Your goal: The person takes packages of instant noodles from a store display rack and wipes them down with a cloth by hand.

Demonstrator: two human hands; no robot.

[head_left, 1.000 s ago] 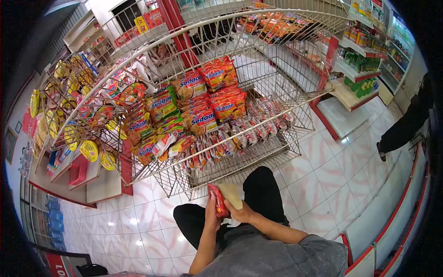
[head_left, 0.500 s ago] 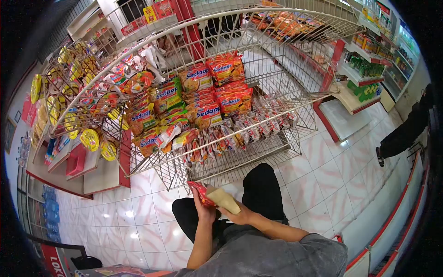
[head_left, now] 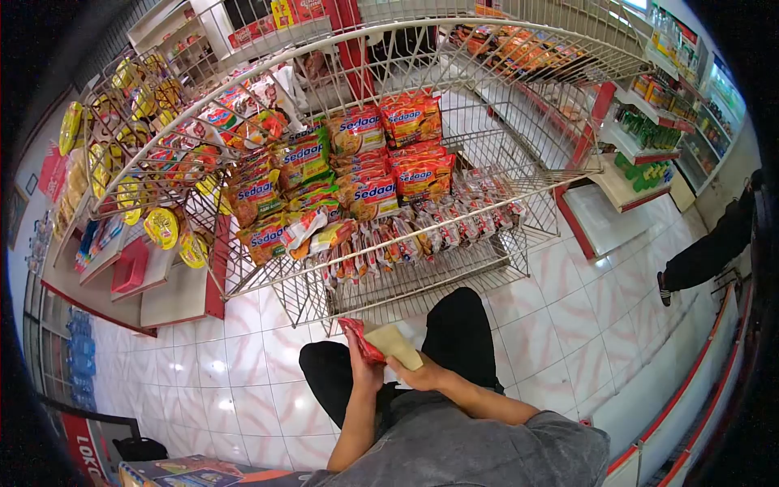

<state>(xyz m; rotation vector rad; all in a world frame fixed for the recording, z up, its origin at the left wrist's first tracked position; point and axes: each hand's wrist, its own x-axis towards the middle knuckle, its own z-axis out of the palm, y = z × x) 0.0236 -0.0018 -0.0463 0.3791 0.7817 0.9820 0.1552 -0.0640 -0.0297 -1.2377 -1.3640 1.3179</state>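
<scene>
Taking 12 o'clock as straight ahead from the view's middle, a red packet [head_left: 361, 341] is sitting just past 6 o'clock, between the person's knees, with a pale yellow cloth [head_left: 393, 345] lying against it. Beyond them a wire basket [head_left: 324, 42] is spreading from 9 o'clock through 12 to 2. It is holding upright stacks of noodle packets [head_left: 373, 195] toward 11 o'clock, and a row of small white-and-red packs [head_left: 454, 219] is running along its near side. Yellow-lidded cups [head_left: 161, 228] are showing at 9 o'clock.

The left hand [head_left: 367, 373] is curling around the packet's side, its fingers nearly straight and close together. The right hand [head_left: 416, 375] is pinching the cloth between thumb and fingers; how tightly, I cannot tell.

Farther out, green bottles [head_left: 641, 174] are standing on a shelf between 2 and 3 o'clock, and another person's dark-trousered leg [head_left: 706, 252] is showing at 3.
</scene>
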